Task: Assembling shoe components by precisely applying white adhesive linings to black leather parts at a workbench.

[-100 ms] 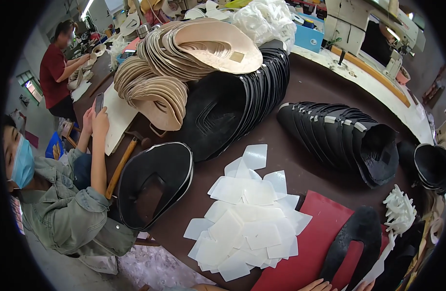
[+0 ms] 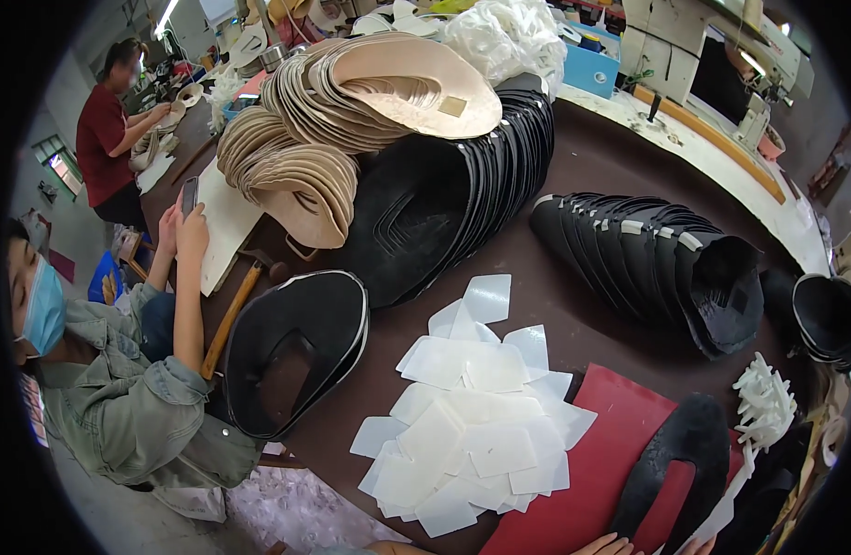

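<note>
A black shoe-upper piece (image 2: 661, 453) with a long cut-out lies on a red sheet (image 2: 560, 476) at the lower right. My left hand (image 2: 607, 546) shows only its fingers, stretched out side by side and touching the near left end of the black piece. Only a bit of my right hand (image 2: 700, 547) shows at the lower edge, beside a white strip (image 2: 724, 507) along the piece's right side. Whether it grips the strip is hidden. To the left is a pile of thin white translucent patches (image 2: 472, 430).
A bunch of white pieces (image 2: 764, 398) lies right of the red sheet. Stacks of black uppers (image 2: 647, 264) and beige uppers (image 2: 384, 92) cover the far side. A hammer (image 2: 231, 319) lies left. A masked person (image 2: 129, 407) with a phone sits left; a sewing machine (image 2: 703, 55) stands far right.
</note>
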The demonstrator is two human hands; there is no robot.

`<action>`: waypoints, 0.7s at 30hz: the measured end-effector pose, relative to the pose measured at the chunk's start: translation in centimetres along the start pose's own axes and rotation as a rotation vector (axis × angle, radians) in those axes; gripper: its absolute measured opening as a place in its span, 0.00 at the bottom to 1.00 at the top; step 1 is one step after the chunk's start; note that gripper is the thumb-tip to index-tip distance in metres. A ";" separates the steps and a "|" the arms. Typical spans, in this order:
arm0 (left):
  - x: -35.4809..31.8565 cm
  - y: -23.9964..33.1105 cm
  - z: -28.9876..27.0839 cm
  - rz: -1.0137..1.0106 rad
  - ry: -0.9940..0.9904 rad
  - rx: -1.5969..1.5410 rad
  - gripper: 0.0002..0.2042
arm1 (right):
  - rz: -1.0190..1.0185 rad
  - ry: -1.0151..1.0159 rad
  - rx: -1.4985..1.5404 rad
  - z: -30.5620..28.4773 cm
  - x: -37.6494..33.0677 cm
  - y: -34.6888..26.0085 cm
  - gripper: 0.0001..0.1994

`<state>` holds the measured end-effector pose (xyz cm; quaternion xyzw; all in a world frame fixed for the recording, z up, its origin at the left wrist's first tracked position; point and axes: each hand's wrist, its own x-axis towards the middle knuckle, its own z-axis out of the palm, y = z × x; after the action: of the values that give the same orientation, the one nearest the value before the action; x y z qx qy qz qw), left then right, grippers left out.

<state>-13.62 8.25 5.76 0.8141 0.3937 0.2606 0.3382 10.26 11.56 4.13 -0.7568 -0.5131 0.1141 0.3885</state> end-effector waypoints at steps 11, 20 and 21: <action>-1.4 0.4 3.3 0.021 0.187 -0.007 0.22 | 0.000 0.009 -0.020 -0.4 -1.4 -1.1 0.22; 2.3 -2.8 20.0 0.286 0.049 2.192 0.15 | 0.026 -0.023 0.089 -2.2 -5.6 -2.5 0.22; 2.2 -2.2 20.2 0.109 -0.106 2.511 0.14 | 0.012 -0.061 0.070 -2.2 -5.5 -2.2 0.22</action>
<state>0.56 4.07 -8.41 0.5986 0.3215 -0.3124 -0.6639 7.52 6.11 5.89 -0.7420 -0.5158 0.1574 0.3982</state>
